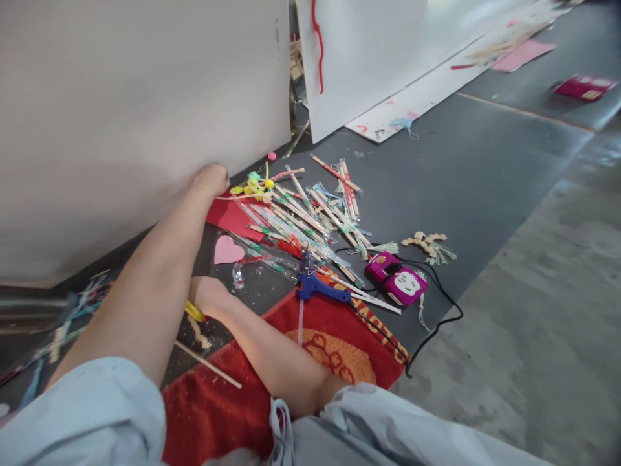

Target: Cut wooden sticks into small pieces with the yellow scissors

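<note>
My left hand is reached forward to the lower edge of a large white board, its fingers curled; whatever is in them is hidden. Just right of it lie red paper and a bunch of yellow flower-like pieces with a thin pale stick. Closer to me, my right hand is closed around a yellow tool, partly covered by the palm and my left forearm. A pink paper heart lies beyond that hand. Below it are a braided cord and a thin wooden stick.
Several wrapped chopsticks are heaped on the dark table. A blue glue gun rests at the edge of a red mat; its black cord runs near a magenta power socket. The white board stands upright at left.
</note>
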The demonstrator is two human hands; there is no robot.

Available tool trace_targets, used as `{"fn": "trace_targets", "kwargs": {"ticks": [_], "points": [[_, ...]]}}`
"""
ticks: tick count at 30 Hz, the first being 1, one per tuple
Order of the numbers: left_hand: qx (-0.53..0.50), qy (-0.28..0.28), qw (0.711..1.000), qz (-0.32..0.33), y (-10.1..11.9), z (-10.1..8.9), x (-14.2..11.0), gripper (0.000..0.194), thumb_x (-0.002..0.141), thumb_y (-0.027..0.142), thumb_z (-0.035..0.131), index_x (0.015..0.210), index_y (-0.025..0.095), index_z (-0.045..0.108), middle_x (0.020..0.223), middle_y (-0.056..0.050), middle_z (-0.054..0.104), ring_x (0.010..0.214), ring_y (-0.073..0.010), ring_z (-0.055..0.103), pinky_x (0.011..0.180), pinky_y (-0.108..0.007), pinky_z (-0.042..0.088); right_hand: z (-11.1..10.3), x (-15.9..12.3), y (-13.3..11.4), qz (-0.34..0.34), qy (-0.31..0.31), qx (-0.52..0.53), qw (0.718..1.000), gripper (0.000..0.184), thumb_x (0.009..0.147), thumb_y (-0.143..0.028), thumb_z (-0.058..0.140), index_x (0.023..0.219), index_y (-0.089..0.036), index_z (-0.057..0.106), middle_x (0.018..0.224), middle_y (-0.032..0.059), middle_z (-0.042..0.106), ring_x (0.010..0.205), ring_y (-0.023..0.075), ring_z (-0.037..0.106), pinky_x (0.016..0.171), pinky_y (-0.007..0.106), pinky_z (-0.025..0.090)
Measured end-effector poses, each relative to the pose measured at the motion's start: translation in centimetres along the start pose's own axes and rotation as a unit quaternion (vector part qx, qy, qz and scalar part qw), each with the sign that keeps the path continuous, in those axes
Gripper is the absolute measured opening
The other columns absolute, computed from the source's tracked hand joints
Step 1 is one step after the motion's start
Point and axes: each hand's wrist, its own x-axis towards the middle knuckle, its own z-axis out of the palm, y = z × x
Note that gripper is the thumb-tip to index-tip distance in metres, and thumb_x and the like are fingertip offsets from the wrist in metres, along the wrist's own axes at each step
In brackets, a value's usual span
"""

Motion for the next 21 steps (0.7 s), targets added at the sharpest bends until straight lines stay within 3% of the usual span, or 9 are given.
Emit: {"fn": "trace_targets", "kwargs": {"ticks": [4, 8, 12, 17, 21], "points": [[-0.028, 0.037, 0.999, -0.027, -1.7, -0.8, -1.8, 0.031, 0.087, 0.024, 0.050, 0.107, 0.006, 0.067, 0.109, -0.017, 0.069, 0.092, -0.0220, 0.058, 0.078, -0.031, 0.039, -1.0, -0.6, -0.5, 0.056, -0.012, 0.020, 0.998, 0.053, 0.088, -0.061, 0.050, 0.087, -0.014, 0.073, 0.094, 0.0147, 0.076, 0.087, 0.0266, 0.072, 0.056, 0.025, 0.044], [-0.037, 0.064, 0.996, -0.041, -3.5, -2.3, -4.4, 0.040, 0.092, 0.030, 0.042, 0.114, 0.002, 0.062, 0.115, -0.016, 0.066, 0.092, -0.0175, 0.052, 0.082, -0.029, 0.038, -1.3, -1.3, -0.6, 0.089, 0.003, 0.086, 0.992, 0.062, 0.087, -0.071, 0.041, 0.064, -0.018, 0.064, 0.068, 0.0088, 0.072, 0.081, 0.0243, 0.070, 0.063, 0.026, 0.043], [-0.056, 0.080, 0.993, -0.066, -5.2, -3.6, -7.6, 0.039, 0.091, 0.030, 0.041, 0.112, 0.004, 0.062, 0.116, -0.015, 0.066, 0.091, -0.0169, 0.052, 0.083, -0.029, 0.039, -0.9, -1.3, -0.5, 0.097, 0.017, 0.123, 0.988, 0.065, 0.085, -0.075, 0.039, 0.058, -0.020, 0.058, 0.056, 0.0055, 0.064, 0.074, 0.0223, 0.066, 0.067, 0.026, 0.043], [-0.146, 0.082, 0.974, -0.154, -7.2, -4.0, -14.4, 0.030, 0.087, 0.027, 0.047, 0.099, 0.008, 0.067, 0.100, -0.010, 0.071, 0.083, -0.0155, 0.056, 0.080, -0.026, 0.041, -0.1, -0.8, -0.2, 0.098, 0.019, 0.105, 0.990, 0.065, 0.088, -0.073, 0.037, 0.063, -0.018, 0.062, 0.062, 0.0062, 0.066, 0.073, 0.0185, 0.065, 0.069, 0.025, 0.042], [-0.198, 0.113, 0.952, -0.204, -8.5, -2.5, -21.3, 0.025, 0.084, 0.029, 0.051, 0.091, 0.012, 0.068, 0.083, -0.005, 0.070, 0.076, -0.0146, 0.059, 0.076, -0.025, 0.043, 0.2, -0.6, -0.1, 0.109, 0.026, 0.103, 0.988, 0.064, 0.091, -0.071, 0.035, 0.066, -0.018, 0.061, 0.065, 0.0060, 0.067, 0.070, 0.0165, 0.064, 0.067, 0.023, 0.041]]}}
